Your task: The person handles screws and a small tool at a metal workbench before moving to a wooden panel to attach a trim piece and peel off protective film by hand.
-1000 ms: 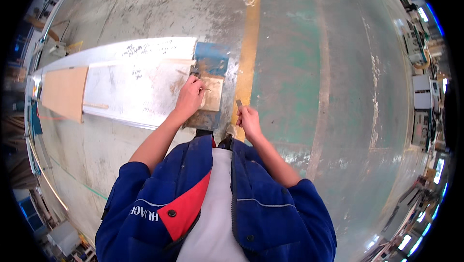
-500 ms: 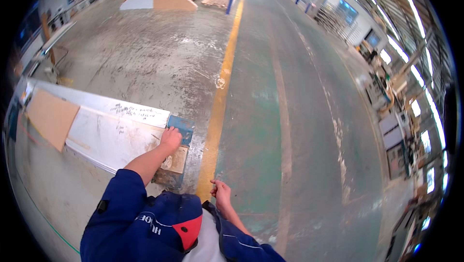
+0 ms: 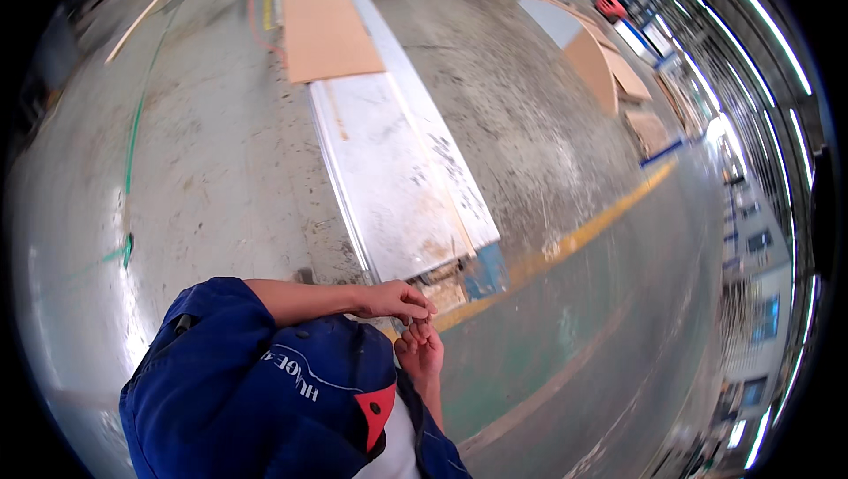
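Head view showed the left hand [image 3: 393, 300] and right hand [image 3: 421, 351] meeting fingertip to fingertip, fingers pinched together; whether they held anything was unclear, near a long metal panel [image 3: 397, 187].

**Workshop floor around the long metal panel**

A long pale metal panel [image 3: 397, 187] lies flat on the grey concrete floor [image 3: 203, 178], running away toward the upper edge. A brown board [image 3: 325, 28] rests on its far end. At its near end sit a blue block [image 3: 488, 269] and a small wooden piece [image 3: 442, 289], just beside each other. A yellow line [image 3: 583, 231] crosses the floor diagonally, with a green painted lane [image 3: 565, 346] on its near side. Further off to the right, tan sheets [image 3: 601, 64] stand stacked, leaning together. A thin green stripe [image 3: 132, 152] runs along the left.
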Motion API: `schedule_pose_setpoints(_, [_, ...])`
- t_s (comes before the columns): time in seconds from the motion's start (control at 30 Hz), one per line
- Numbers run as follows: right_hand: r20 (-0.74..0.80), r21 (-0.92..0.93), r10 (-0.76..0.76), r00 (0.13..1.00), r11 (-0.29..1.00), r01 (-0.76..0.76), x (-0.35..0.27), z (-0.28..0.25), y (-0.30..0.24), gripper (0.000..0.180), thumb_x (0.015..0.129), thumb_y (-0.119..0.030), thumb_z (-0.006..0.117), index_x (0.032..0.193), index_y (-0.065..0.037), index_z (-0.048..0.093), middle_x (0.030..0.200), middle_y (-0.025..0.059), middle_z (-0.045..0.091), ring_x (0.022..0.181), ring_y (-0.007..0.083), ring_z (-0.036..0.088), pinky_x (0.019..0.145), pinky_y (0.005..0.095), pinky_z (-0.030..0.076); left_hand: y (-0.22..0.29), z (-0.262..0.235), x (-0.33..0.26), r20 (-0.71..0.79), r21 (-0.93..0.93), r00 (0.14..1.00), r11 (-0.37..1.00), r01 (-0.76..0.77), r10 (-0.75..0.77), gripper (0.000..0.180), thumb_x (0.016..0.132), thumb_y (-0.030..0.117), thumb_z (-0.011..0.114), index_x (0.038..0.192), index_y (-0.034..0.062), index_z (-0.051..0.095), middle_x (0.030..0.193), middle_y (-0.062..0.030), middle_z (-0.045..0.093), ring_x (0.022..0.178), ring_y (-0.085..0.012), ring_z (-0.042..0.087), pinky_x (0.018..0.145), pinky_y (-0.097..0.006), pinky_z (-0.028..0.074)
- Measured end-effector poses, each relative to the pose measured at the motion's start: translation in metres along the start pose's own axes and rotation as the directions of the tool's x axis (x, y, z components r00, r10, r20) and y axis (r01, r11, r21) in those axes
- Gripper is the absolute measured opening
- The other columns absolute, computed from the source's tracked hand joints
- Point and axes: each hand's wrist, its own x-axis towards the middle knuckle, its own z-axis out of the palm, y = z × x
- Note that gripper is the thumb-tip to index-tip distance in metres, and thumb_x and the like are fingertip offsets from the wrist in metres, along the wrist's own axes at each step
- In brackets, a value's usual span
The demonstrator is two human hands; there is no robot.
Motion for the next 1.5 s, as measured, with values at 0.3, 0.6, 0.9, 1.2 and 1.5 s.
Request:
schedule_pose_setpoints(0.3, [-0.194, -0.457, 0.363, 0.911, 0.788, -0.411, 0.158, 0.071, 0.084, 0.035, 0.116, -0.036, 0.046, 0.094, -0.009, 0.055, 0.075, -0.0023, 0.042, 0.068, 0.0142, 0.043, 0.063, 0.0303, 0.037, 0.006, -0.14, -0.135, -0.574, -0.111, 0.757, 0.886, -0.45, 0.313, 0.019, 0.102, 0.021, 0.077, 0.109, 0.0042, 0.079, 0.085, -0.0032, 0.076, 0.073, -0.0093, 0.067, 0.068, -0.026, 0.053])
schedule_pose_setpoints(0.6, [-0.346, -0.605, 0.33, 0.878, 0.637, -0.478, 0.314, 0.143, 0.166, 0.054, 0.111, -0.043, 0.047, 0.14, -0.001, 0.063, 0.085, 0.003, 0.058, 0.08, 0.0216, 0.057, 0.074, 0.0339, 0.046, 0.071, -0.298, -0.309, -0.866, -0.19, 0.463, 0.73, -0.656, 0.19, 0.026, 0.109, 0.017, 0.066, 0.131, 0.006, 0.072, 0.09, 0.0007, 0.066, 0.069, -0.0099, 0.064, 0.063, -0.028, 0.053])
schedule_pose_setpoints(0.9, [-0.364, -0.676, 0.237, 0.901, 0.598, -0.431, 0.524, 0.185, 0.159, 0.071, 0.113, -0.058, 0.035, 0.155, -0.003, 0.049, 0.098, 0.0053, 0.057, 0.083, 0.0216, 0.054, 0.074, 0.0345, 0.047, 0.075, -0.403, -0.373, -0.91, 0.062, 0.233, 0.669, -0.74, 0.343, 0.037, 0.111, 0.011, 0.06, 0.148, 0.0088, 0.061, 0.1, -0.0048, 0.072, 0.089, -0.0158, 0.073, 0.086, -0.035, 0.063])
schedule_pose_setpoints(1.2, [0.137, -0.991, -0.131, 0.982, -0.015, 0.136, 0.838, 0.143, 0.068, 0.071, 0.111, -0.054, 0.043, 0.151, 0.003, 0.054, 0.148, 0.0238, 0.058, 0.125, 0.0358, 0.061, 0.107, 0.0426, 0.05, 0.102, -0.437, -0.373, -0.99, 0.129, -0.048, 0.733, -0.668, 0.13, 0.016, 0.102, 0.012, 0.075, 0.114, 0.004, 0.068, 0.098, -0.0043, 0.073, 0.084, -0.013, 0.072, 0.078, -0.032, 0.062])
schedule_pose_setpoints(1.5, [0.571, -0.585, 0.003, 0.821, -0.7, 0.41, 0.953, 0.157, 0.084, 0.045, 0.11, -0.021, 0.053, 0.142, 0.011, 0.055, 0.15, 0.0335, 0.052, 0.136, 0.0499, 0.053, 0.115, 0.0521, 0.044, 0.15, -0.484, -0.362, -0.991, 0.103, -0.123, 0.893, -0.438, 0.054, 0.01, 0.101, 0.01, 0.074, 0.106, 0.0009, 0.074, 0.095, -0.0054, 0.076, 0.086, -0.0137, 0.074, 0.08, -0.03, 0.062])
